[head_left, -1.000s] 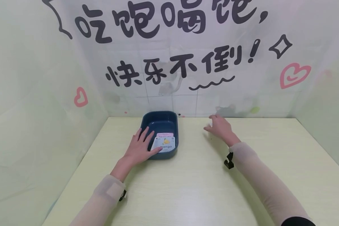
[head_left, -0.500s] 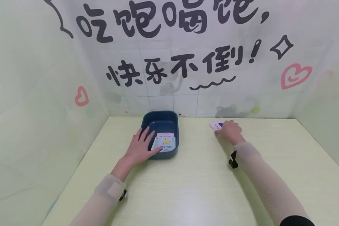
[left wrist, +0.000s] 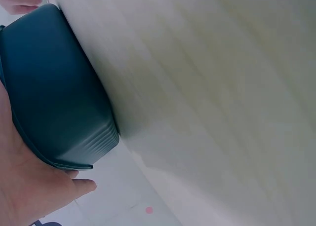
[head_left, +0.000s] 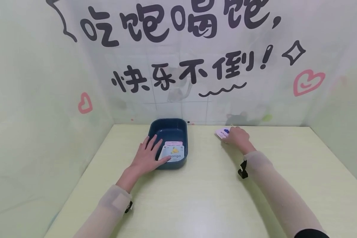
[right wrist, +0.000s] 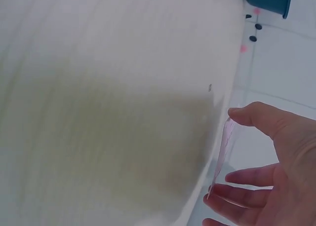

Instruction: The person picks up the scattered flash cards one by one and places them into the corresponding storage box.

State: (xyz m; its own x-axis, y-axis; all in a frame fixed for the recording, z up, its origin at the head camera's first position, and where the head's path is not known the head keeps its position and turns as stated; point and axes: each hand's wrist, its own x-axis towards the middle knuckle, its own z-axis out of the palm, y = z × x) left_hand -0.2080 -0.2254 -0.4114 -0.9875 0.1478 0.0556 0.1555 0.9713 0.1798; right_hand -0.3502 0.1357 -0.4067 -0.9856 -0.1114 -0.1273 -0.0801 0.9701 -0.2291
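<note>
My right hand (head_left: 238,137) pinches a small pale pink card (head_left: 221,133) with a dark blue picture and the lettering "wha…"; part of it is behind the fingers. From the right wrist view, the card (right wrist: 224,147) appears almost edge-on between thumb and fingertips, close over the table. A dark blue rectangular bin (head_left: 167,127) stands to the left. Across its left rim lies my left hand (head_left: 145,157), fingers spread, thumb over the near end. Inside the bin are a mango card (head_left: 176,152) and a pink card (head_left: 174,143) partly beneath it.
The pale wooden table (head_left: 196,198) meets a white wall sheet (head_left: 154,112) printed with large black lettering just behind the bin. Light sheets also flank the table at left and right. A black clip (head_left: 243,170) hangs at the right wrist.
The right hand has turned and moved slightly right, bringing the card's printed face into view; since half a second ago, hand and card have shifted a little left. The left hand stays at the bin.
</note>
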